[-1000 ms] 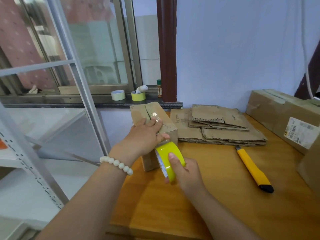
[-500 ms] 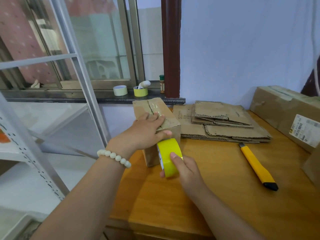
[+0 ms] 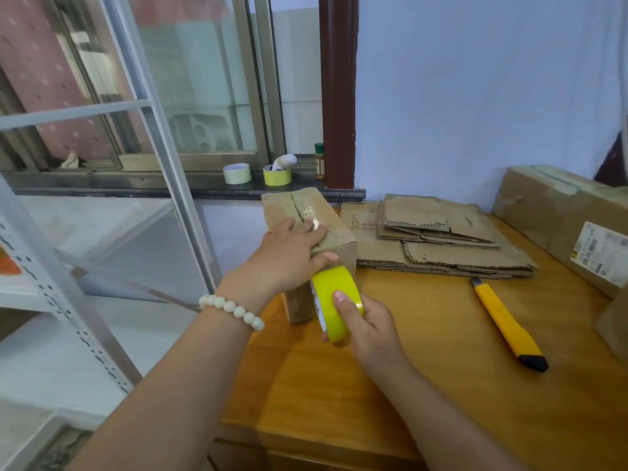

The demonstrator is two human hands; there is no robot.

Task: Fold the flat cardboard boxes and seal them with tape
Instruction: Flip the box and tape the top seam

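A small folded cardboard box (image 3: 307,212) stands at the left end of the wooden table (image 3: 424,368), with clear tape along its top seam. My left hand (image 3: 289,256) lies flat on the box top, fingers over the taped seam and thumb down the near face. My right hand (image 3: 365,326) grips a yellow-green tape roll (image 3: 331,294) held against the box's near face. A stack of flat cardboard boxes (image 3: 441,239) lies behind, to the right of the box.
A yellow utility knife (image 3: 506,321) lies on the table to the right. Large sealed cartons (image 3: 557,215) stand at the far right. Two tape rolls (image 3: 277,175) and a small jar sit on the window sill. A metal shelf frame (image 3: 68,300) stands left of the table.
The roll in my right hand has stayed against the box's near face, and my left hand has kept its place on the top. The view has shifted slightly.
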